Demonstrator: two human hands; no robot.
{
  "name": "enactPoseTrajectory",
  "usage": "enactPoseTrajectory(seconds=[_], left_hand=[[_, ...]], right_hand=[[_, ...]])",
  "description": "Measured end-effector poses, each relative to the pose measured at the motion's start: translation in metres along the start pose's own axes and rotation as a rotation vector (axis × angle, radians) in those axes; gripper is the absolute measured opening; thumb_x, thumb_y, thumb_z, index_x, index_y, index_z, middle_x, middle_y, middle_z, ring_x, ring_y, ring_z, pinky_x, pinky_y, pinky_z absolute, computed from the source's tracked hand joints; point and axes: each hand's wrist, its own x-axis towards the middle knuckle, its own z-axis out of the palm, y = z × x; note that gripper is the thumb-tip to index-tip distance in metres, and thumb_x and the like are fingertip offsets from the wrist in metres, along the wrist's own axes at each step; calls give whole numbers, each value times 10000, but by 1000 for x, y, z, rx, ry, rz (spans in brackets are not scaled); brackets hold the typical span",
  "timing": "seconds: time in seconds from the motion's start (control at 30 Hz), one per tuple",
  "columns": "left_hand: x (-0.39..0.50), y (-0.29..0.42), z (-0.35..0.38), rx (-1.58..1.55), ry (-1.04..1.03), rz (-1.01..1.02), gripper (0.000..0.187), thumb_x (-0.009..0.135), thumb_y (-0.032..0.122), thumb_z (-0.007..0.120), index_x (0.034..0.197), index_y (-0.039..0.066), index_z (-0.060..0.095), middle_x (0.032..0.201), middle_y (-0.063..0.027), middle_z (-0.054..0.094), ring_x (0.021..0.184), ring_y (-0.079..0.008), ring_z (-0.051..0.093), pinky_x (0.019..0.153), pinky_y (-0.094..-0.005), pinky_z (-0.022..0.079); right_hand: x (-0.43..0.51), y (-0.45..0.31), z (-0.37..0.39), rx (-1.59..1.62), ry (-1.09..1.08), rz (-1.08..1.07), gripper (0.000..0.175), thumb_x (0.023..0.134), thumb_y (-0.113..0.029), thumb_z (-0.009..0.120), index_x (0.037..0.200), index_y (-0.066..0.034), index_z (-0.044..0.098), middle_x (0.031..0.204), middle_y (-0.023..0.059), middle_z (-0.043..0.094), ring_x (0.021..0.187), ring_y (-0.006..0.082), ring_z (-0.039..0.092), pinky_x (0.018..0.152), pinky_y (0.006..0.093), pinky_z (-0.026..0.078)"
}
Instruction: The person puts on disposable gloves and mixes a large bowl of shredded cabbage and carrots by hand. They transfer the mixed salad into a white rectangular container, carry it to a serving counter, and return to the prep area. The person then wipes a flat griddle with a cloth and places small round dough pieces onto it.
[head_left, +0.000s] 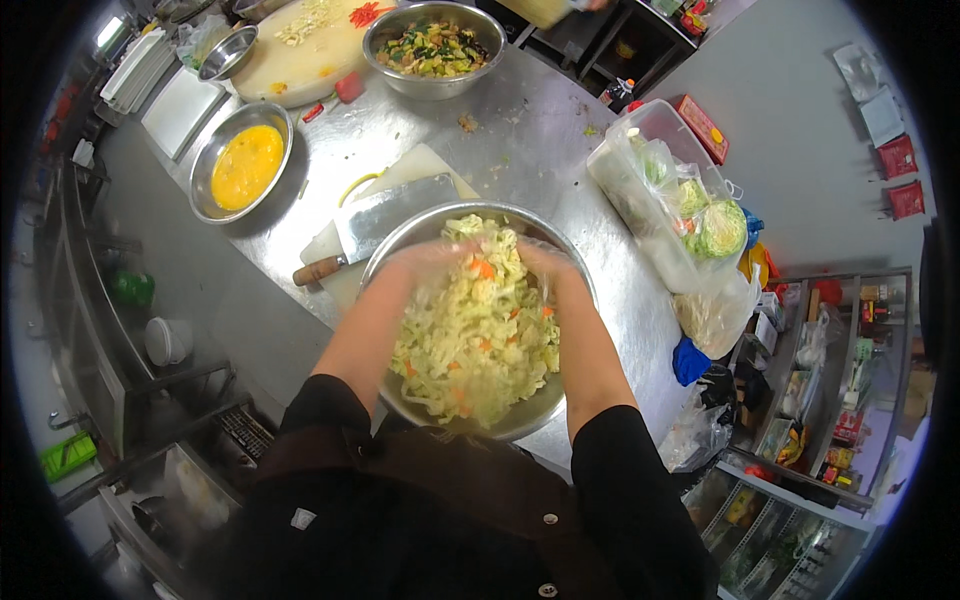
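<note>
Directly before me, a large stainless steel bowl (551, 420) holds chopped cabbage (472, 345) mixed with orange pieces, probably carrot. My left hand (435, 259) reaches in over the bowl's far left side, its fingers blurred and partly behind the cabbage. On the far right side my right hand (547, 262) touches the heap, blurred too; what seems a clear plastic glove covers it. Whether either hand grips cabbage cannot be told. A cleaver (397, 210) with a wooden handle lies on a white cutting board (420, 165) beyond the bowl's left rim.
A bowl of beaten egg (247, 166) stands at the left, a bowl of mixed cooked food (435, 52) at the back. A round chopping board (300, 67) bears cut vegetables. On the right is a plastic bin (637, 202) with cabbages. Trays (180, 112) lie at the far left edge.
</note>
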Motion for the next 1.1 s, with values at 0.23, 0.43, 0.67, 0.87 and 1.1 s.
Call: enactPoseTrajectory(seconds=[0.23, 0.43, 0.67, 0.87, 1.1], left_hand=[[-51, 29, 22, 612, 151, 155, 514, 775, 405, 660, 1167, 75, 610, 1012, -133, 682, 942, -289, 631, 860, -366, 461], [-87, -8, 56, 796, 146, 375, 639, 775, 287, 682, 1346, 120, 448, 1424, -140, 363, 1230, -310, 460, 1032, -391, 394], [-136, -80, 44, 628, 126, 399, 780, 831, 333, 645, 1473, 105, 263, 1553, -130, 151, 1416, -374, 163, 1163, -431, 209], [-123, -91, 44, -482, 187, -145, 854, 849, 516, 618, 1464, 48, 255, 1540, -163, 204, 1411, -389, 176, 1131, -469, 236], [-28, -79, 37, -511, 87, -121, 830, 810, 587, 637, 1415, 82, 374, 1455, -164, 374, 1337, -287, 376, 1069, -470, 335]], right_hand=[[-36, 9, -8, -251, -181, -246, 540, 902, -311, 585, 1383, -118, 435, 1380, 59, 478, 1187, 190, 508, 993, 325, 403], [-145, 1, 29, -876, -102, -606, 530, 886, -340, 594, 1359, -136, 469, 1380, 134, 474, 1251, 284, 463, 1060, 349, 356], [-197, 58, 12, -672, -52, -489, 584, 909, -310, 578, 1420, -107, 382, 1419, 187, 421, 1303, 317, 415, 1075, 369, 342], [-132, 101, 3, 187, -31, 2, 767, 900, -638, 430, 1425, -81, 375, 1390, 231, 427, 1231, 314, 457, 1012, 405, 390], [-20, 67, 10, 240, -102, 34, 821, 829, -674, 514, 1432, -135, 374, 1490, 158, 300, 1331, 321, 332, 1042, 475, 348]])
